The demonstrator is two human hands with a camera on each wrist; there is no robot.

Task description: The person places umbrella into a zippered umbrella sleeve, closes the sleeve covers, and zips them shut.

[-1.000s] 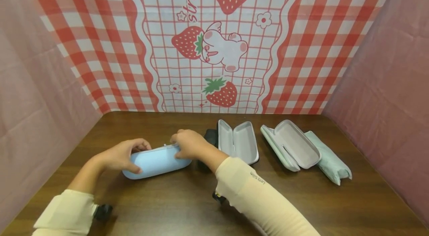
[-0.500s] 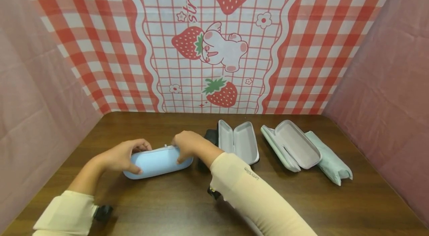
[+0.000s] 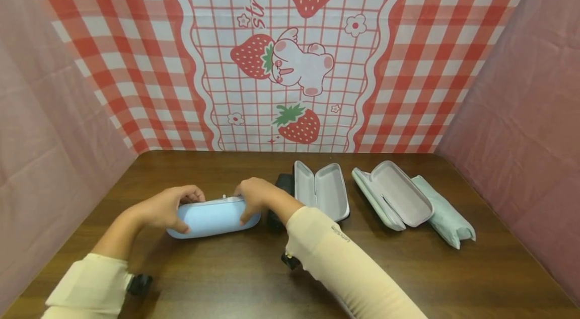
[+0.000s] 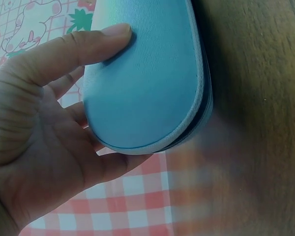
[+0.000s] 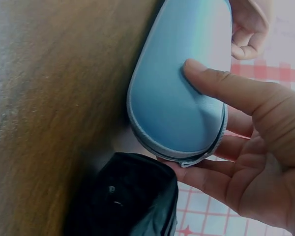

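- Pale blue and smooth, the closed-looking case (image 3: 213,223) is at the left of the table (image 3: 217,278), its long side facing the person; whether it bears fully on the wood, I cannot tell.
- The left hand (image 3: 165,208) grips one rounded end, thumb on the near face and fingers behind and under the end, spread about as wide as the case is thick. This looks like a steadying hold, keeping that end from swinging.
- The right hand (image 3: 259,197) grips the other end the same way, thumb on the near face, fingertips round the back by the zipped edge. With a hand at each end, the case's weight is probably shared and its long body kept from tipping.
- A zip pull (image 3: 224,196) stands up along the upper edge, between the hands; turned this way, the seam stays within the fingers' reach.
- A black pouch (image 5: 132,196) lies just beyond the right-hand end, near those fingers, next to a grey-lined case (image 3: 332,190) standing open.
- Farther right, a pale green case (image 3: 408,198) also lies open, beside a pale green pouch (image 3: 448,216). Each open case has a pouch of similar colour near it, so they seem set out in pairs.
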